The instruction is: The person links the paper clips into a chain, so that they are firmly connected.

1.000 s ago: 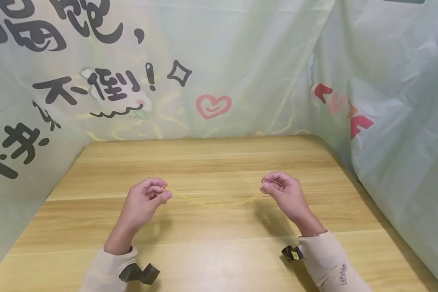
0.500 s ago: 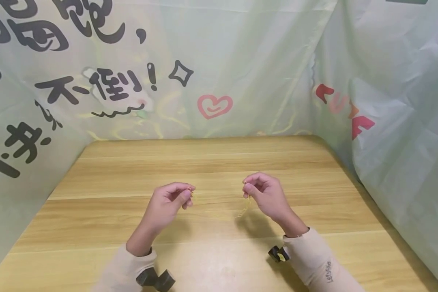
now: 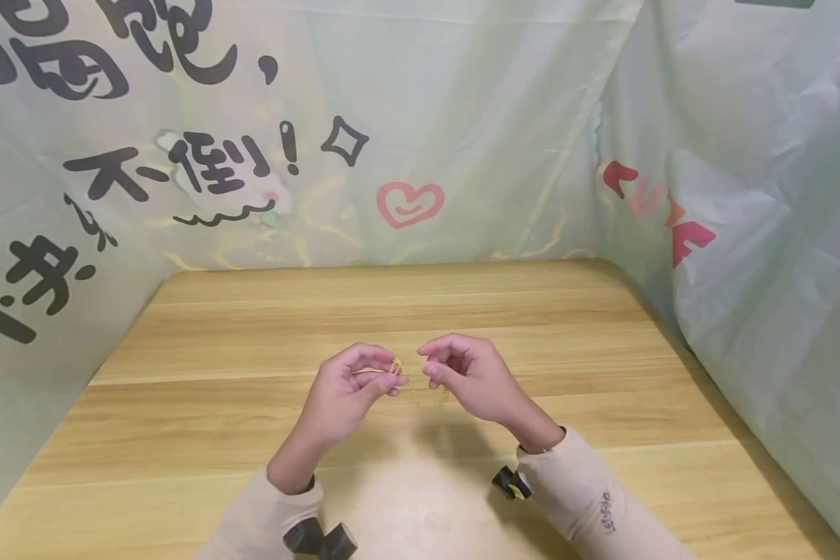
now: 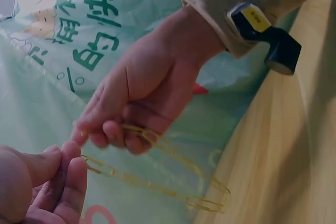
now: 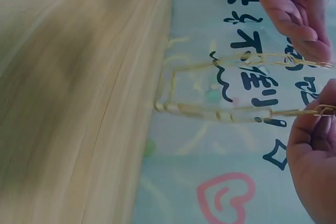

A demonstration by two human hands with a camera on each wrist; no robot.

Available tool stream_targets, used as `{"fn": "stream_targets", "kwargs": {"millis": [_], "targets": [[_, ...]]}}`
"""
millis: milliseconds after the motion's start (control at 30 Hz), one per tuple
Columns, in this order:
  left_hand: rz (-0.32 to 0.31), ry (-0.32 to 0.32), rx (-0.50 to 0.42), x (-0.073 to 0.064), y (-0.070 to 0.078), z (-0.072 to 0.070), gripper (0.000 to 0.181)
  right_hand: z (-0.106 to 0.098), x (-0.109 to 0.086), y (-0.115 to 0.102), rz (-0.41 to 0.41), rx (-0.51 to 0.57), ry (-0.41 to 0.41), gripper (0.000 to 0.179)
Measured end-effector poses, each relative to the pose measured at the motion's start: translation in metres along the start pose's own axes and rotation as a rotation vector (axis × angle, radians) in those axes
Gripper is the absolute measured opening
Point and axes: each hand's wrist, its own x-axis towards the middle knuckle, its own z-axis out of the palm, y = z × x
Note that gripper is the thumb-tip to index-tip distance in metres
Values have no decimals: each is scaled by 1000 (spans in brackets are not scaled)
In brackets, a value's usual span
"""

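Note:
A chain of linked gold paper clips hangs in a loop between the two hands, its lower bend near the table edge in the right wrist view. My left hand pinches one end between thumb and fingers, where a clip shows at the fingertips. The other end is in the pinch of my right hand, largely hidden by its thumb and fingers. Both hands are raised over the table, fingertips facing each other a short way apart. In the left wrist view the chain dangles below the fingers.
A wood-grain table lies beneath the hands. Pale green printed curtains enclose it at the back and sides. Black wrist cameras sit on both beige sleeves.
Both hands have moved inward from wide apart to nearly meeting, the left one farther. The chain, stretched in a shallow curve before, now sags in a deeper loop.

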Motion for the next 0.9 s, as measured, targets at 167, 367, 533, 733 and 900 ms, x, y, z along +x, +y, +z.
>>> {"fn": "stream_targets", "kwargs": {"millis": [167, 367, 533, 733, 900], "targets": [[12, -18, 23, 2, 2, 3, 21, 5, 4, 5, 28, -13, -159, 25], [21, -23, 172, 2, 6, 0, 16, 8, 3, 3, 29, -21, -230, 7], [41, 25, 246, 3, 6, -5, 11, 5, 0, 1, 59, -56, -231, 9], [59, 77, 151, 5, 3, 0, 12, 7, -1, 6, 35, -63, -258, 6], [59, 46, -6, 7, 2, 4, 13, 6, -2, 10, 33, -45, -166, 7]]}}
